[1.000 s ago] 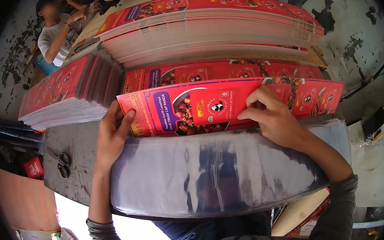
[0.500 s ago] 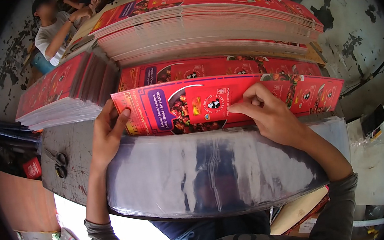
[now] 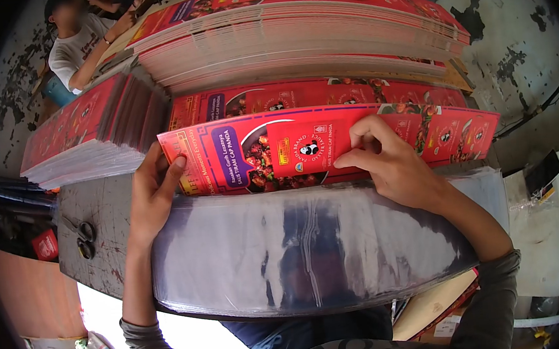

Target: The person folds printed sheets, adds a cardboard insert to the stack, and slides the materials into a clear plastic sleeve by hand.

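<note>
A long red printed panel (image 3: pixel 304 155) with oyster sauce advertising stands tilted in front of me. My left hand (image 3: pixel 155 192) grips its left end, thumb on the printed face and fingers behind. My right hand (image 3: pixel 392 164) is closed in a pinch against the front, right of the panda logo; what lies between its fingertips cannot be made out. Below the panel, a stack of clear plastic sheets (image 3: pixel 234 258) spans the table edge near my body. Another red panel (image 3: pixel 273 100) lies just behind the held one.
A tall stack of red panels (image 3: pixel 294 33) rises at the back, and a shorter stack (image 3: pixel 76 132) stands at left. Black scissors (image 3: pixel 83 237) rest on the grey table (image 3: pixel 102 203). A person (image 3: pixel 75 46) is at the far left. A dark phone-like object (image 3: pixel 544 173) lies at right.
The held panel and both hands have barely moved; the whole view has shifted slightly. At the far left, the other person's arm has lowered a little.
</note>
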